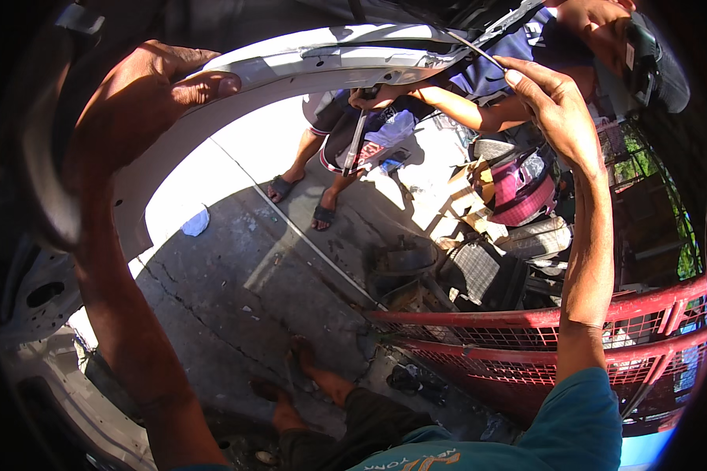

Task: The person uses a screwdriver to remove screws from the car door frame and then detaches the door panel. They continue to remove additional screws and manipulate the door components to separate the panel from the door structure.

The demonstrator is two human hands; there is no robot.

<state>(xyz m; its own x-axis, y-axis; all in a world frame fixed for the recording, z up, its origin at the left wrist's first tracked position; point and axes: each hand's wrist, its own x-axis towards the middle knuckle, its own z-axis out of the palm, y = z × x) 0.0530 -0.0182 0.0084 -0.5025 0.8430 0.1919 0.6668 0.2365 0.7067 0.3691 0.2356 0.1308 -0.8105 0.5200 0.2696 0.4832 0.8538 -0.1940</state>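
The left hand (153, 100) clamps the edge of a white panel (306, 59). The right hand (556, 98) pinches a thin rod (478, 51) slanting up to its left.

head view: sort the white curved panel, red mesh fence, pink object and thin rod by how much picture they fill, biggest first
1. White curved panel and red mesh fence: too close to rank, both spread wide
2. Pink object
3. Thin rod
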